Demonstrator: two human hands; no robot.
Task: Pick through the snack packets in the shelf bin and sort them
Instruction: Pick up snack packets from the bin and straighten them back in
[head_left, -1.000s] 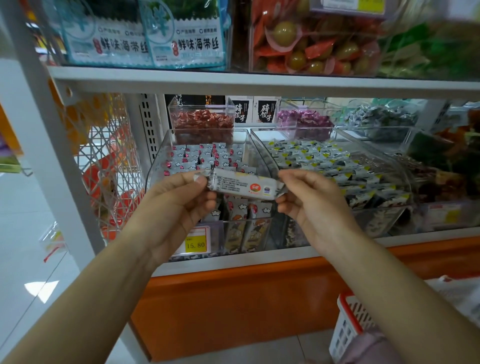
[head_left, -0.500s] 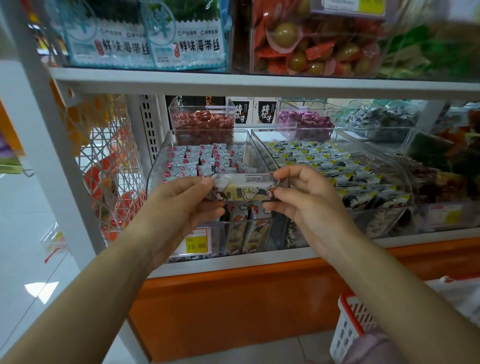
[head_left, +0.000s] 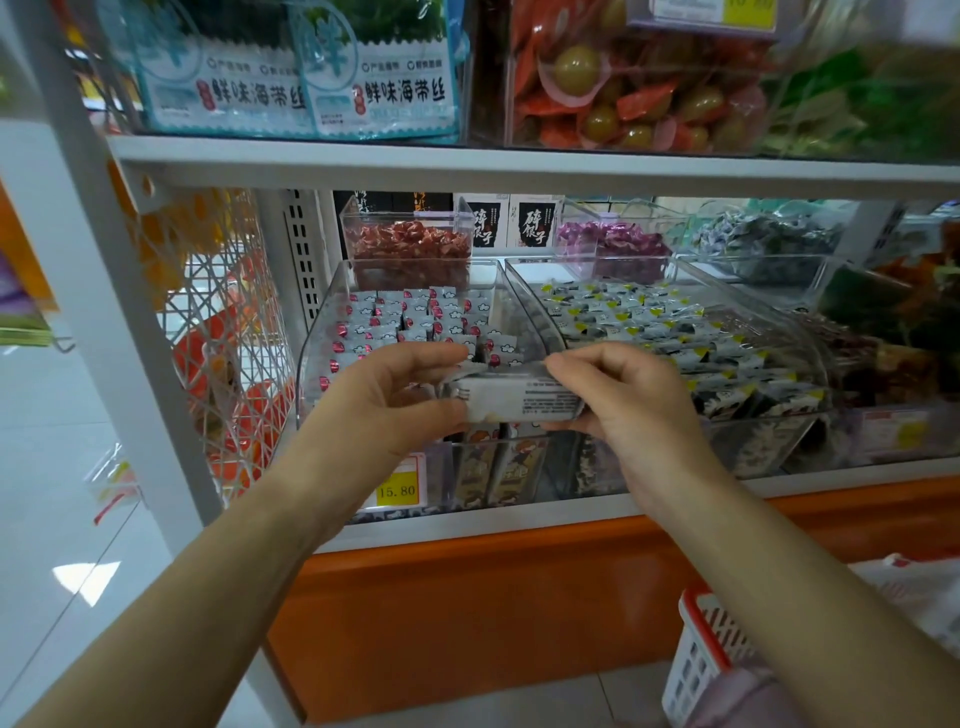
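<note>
Packet (head_left: 511, 397) is sitting pinched between my left hand (head_left: 395, 400) and right hand (head_left: 618, 400), just over the bin (head_left: 311, 364); I'm judging sorting is barely underway, with rows remaining.

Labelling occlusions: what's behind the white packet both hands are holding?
Behind the white rectangular snack packet, pinched by left hand and right hand, sits the clear plastic shelf bin of grey-and-red packets. The bin's front rows are covered.
</note>
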